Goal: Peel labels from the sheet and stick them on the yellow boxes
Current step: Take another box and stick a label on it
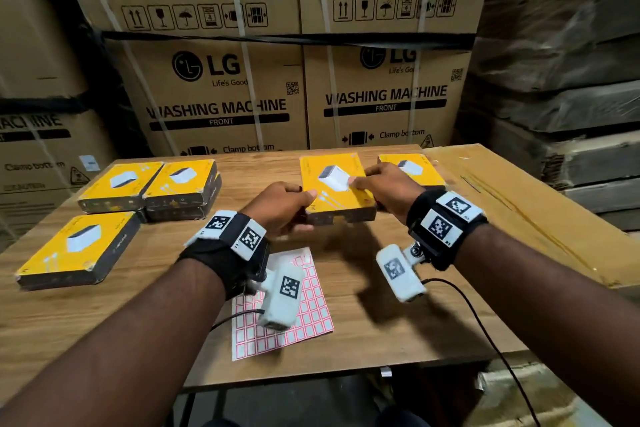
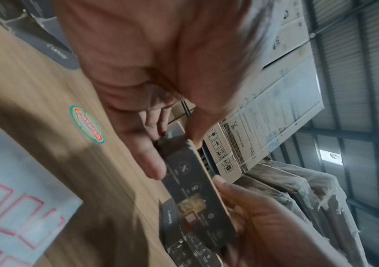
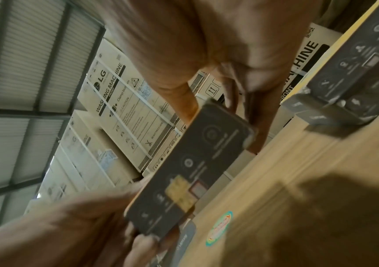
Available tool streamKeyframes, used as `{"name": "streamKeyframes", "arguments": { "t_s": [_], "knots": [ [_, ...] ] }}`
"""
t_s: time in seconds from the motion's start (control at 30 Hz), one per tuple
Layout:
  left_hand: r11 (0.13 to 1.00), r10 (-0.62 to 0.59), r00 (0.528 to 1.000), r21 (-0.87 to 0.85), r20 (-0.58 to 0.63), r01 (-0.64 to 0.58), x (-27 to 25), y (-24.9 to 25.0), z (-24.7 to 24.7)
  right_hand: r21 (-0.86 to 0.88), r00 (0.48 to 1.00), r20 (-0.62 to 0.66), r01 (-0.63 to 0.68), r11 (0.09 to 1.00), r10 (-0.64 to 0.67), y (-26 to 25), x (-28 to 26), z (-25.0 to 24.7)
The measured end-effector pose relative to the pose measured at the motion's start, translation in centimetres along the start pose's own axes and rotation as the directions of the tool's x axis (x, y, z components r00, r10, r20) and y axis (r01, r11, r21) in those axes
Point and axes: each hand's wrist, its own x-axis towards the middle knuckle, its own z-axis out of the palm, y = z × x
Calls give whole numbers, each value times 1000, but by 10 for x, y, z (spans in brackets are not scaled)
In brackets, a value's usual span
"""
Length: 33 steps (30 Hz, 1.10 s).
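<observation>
The head camera looks forward and down from above both forearms onto a wooden table (image 1: 381, 340), with a wall of cartons (image 1: 221, 87) filling the background. The left wrist camera sits low under the left hand (image 2: 143, 75), very close to it, looking along the palm and tilted up toward the cartons and the metal roof (image 2: 355, 90). The right wrist camera sits equally close under the right hand (image 3: 206, 45), rolled the opposite way. Both wrist views share the dark edge of the held box (image 2: 191, 182) and a round sticker (image 3: 219, 228) on the table.
</observation>
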Motion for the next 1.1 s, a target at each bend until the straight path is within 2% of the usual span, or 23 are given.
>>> {"name": "streamKeyframes", "arguments": {
  "t_s": [0.1, 0.2, 0.27, 0.37, 0.43, 0.57, 0.63, 0.73, 0.9, 1.1],
  "knots": [
    [996, -62, 998, -59, -7, 62, 13, -5, 7, -120, 1000, 2, 3, 993, -3, 13, -2, -1],
    [992, -107, 993, -74, -47, 103, 27, -13, 10, -129, 994, 104, 39, 991, -26, 19, -8, -6],
    [990, -134, 989, -63, -69, 130, 33, -14, 16, -262, 982, 175, 110, 959, -65, 20, -14, -10],
    [987, -159, 983, -52, -87, 155, 47, -14, 24, -597, 977, 171, 204, 776, -126, 20, -17, -13],
    [985, -174, 979, -41, -109, 170, 54, -11, 30, -693, 970, 119, 235, 681, -213, 20, -13, -14],
    [988, -149, 974, 15, -169, 154, 71, -3, 39, -765, 969, 50, 193, 615, -241, 19, 2, -14],
    [985, -108, 975, 115, -192, 132, 79, -1, 43, -788, 971, 33, 170, 592, -236, 19, 10, -12],
    [986, -75, 982, 132, -176, 99, 89, -2, 53, -819, 972, 16, 148, 555, -235, 18, 16, -9],
    [949, -14, 980, 305, -197, 75, 100, -6, 61, -901, 968, 34, 137, 412, -247, 16, 19, -7],
    [879, 60, 986, 476, -153, 20, 105, -4, 66, -934, 970, 65, 142, 329, -235, 15, 24, -8]
  ]
}}
